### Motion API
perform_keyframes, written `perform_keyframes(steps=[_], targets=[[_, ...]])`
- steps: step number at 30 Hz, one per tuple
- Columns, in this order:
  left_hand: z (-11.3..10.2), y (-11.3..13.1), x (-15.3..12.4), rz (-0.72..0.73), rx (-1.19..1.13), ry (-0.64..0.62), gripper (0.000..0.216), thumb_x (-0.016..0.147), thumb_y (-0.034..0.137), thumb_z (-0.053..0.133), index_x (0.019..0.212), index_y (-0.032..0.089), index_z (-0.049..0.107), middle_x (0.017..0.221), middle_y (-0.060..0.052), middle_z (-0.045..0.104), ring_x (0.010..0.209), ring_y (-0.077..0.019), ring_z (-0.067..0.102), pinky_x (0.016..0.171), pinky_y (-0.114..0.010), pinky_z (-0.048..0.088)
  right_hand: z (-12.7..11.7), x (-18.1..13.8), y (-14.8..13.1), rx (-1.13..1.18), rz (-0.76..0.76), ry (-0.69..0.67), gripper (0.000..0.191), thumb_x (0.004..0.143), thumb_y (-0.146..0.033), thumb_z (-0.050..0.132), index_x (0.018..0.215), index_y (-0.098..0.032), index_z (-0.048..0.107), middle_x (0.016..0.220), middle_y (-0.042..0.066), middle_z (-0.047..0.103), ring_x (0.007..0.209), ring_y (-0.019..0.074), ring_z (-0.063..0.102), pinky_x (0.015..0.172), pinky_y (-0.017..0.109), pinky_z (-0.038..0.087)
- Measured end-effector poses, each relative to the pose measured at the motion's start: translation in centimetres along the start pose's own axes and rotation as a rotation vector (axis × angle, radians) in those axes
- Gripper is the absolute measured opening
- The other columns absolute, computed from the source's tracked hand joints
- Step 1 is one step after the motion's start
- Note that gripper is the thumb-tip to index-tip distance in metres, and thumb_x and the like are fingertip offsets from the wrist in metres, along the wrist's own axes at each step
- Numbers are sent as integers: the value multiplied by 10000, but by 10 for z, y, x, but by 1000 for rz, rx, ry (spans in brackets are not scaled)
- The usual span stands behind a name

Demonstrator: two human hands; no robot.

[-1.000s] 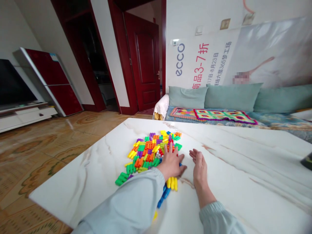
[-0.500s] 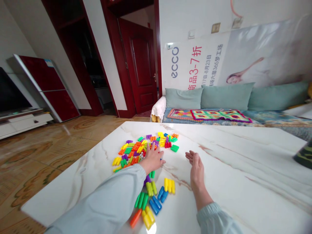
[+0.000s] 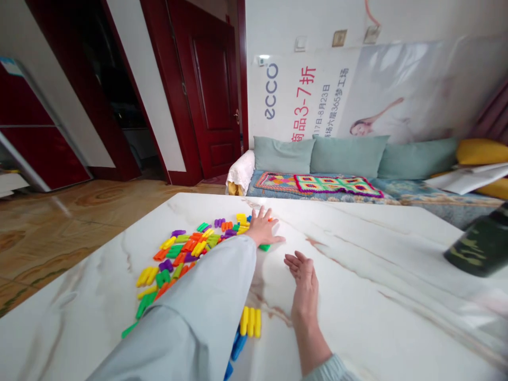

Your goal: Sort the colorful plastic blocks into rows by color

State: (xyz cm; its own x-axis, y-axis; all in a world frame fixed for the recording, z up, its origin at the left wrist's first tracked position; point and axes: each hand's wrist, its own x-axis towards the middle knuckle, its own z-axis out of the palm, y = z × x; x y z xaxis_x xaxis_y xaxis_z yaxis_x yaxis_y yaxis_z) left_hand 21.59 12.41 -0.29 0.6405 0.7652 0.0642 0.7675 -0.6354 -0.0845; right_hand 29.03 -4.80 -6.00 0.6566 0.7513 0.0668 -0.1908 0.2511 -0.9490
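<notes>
A heap of small colourful plastic blocks (image 3: 186, 248) lies spread over the left part of a white marble table (image 3: 377, 296). My left hand (image 3: 262, 228) is stretched out at the far end of the heap, fingers spread and lying flat on the blocks, a green block under its edge. My right hand (image 3: 304, 275) rests on its side on the bare tabletop to the right, fingers straight and apart, holding nothing. A yellow block (image 3: 250, 321) and a blue one (image 3: 238, 345) lie near my left sleeve.
A dark green camouflage-patterned object (image 3: 480, 243) sits at the table's right edge. Behind the table stands a sofa (image 3: 357, 164) with teal cushions and a bright crocheted mat. A dark red door (image 3: 210, 90) and tiled floor (image 3: 79, 211) are to the left.
My left hand has reached farther away across the heap to its far end. The blocks have been spread out. The view has swung right; my right hand stays on its edge.
</notes>
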Motion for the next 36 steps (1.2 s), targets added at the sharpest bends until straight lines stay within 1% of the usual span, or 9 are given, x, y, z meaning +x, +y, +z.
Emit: perform_keyframes(steps=[3, 6, 14, 17, 20, 24, 27, 30, 36], targets=[[1, -12, 20, -39, -38, -154, 734, 760, 763, 470, 1329, 299, 503, 1487, -145, 396, 1321, -417, 399, 1039, -628, 294, 1, 0, 1, -13, -8, 4, 629, 887, -666, 379, 1167, -136, 571, 1024, 129, 715, 912, 230, 685, 859, 393, 497], [-1, -22, 16, -7, -36, -192, 694, 749, 739, 498, 1291, 307, 534, 1352, -133, 511, 1143, -373, 565, 959, -563, 405, 3, 0, 1, -28, -20, -1, 618, 894, -661, 379, 1163, -139, 571, 981, 117, 718, 867, 221, 680, 817, 385, 508], [-23, -54, -44, 116, 26, -222, 552, 754, 559, 621, 1254, 326, 594, 1303, -65, 588, 1191, -322, 544, 1039, -480, 368, 3, -3, -2, -32, -39, -29, 598, 899, -657, 373, 1137, -145, 570, 900, 89, 713, 802, 208, 666, 754, 366, 510], [-34, -51, -62, 147, 30, -203, 476, 821, 566, 573, 1195, 281, 649, 1347, -85, 575, 1256, -325, 498, 1082, -487, 324, 2, -3, -2, -37, -45, -43, 606, 900, -665, 363, 1134, -145, 568, 886, 86, 710, 787, 206, 662, 728, 356, 506], [-43, -24, -100, 193, -69, -120, 585, 907, 607, 430, 1354, 246, 536, 1464, -128, 465, 1338, -315, 433, 1105, -466, 323, 2, -3, -1, -51, -52, -59, 610, 901, -669, 360, 1124, -144, 576, 869, 82, 707, 784, 207, 657, 718, 352, 504], [-52, 27, -193, 438, -265, -111, 730, 836, 680, 507, 1453, 304, 404, 1578, -101, 295, 1457, -359, 225, 1163, -569, 197, 2, -2, -1, -51, -59, -64, 612, 904, -670, 356, 1122, -144, 582, 850, 74, 699, 772, 201, 647, 723, 353, 505], [-48, 46, -255, 536, -312, -148, 668, 864, 582, 549, 1470, 384, 350, 1600, -33, 248, 1488, -298, 142, 1204, -542, 103, 3, -1, -2, -65, -54, -69, 636, 899, -682, 356, 1120, -132, 588, 840, 76, 696, 738, 194, 639, 699, 344, 498], [-32, 38, -273, 416, -311, -132, 628, 902, 562, 500, 1481, 408, 313, 1592, -19, 260, 1482, -289, 178, 1206, -561, 66, 4, 1, -3, -94, -69, -93, 669, 891, -702, 348, 1109, -121, 599, 829, 81, 693, 708, 191, 632, 676, 340, 495], [-15, -2, -258, 97, -145, 42, 452, 947, 447, 487, 1392, 368, 472, 1522, 5, 416, 1468, -274, 225, 1209, -564, 70, 4, -2, 3, -375, -190, -237, 625, 884, -685, 391, 1089, -148, 638, 955, 113, 700, 851, 232, 644, 816, 403, 494]])
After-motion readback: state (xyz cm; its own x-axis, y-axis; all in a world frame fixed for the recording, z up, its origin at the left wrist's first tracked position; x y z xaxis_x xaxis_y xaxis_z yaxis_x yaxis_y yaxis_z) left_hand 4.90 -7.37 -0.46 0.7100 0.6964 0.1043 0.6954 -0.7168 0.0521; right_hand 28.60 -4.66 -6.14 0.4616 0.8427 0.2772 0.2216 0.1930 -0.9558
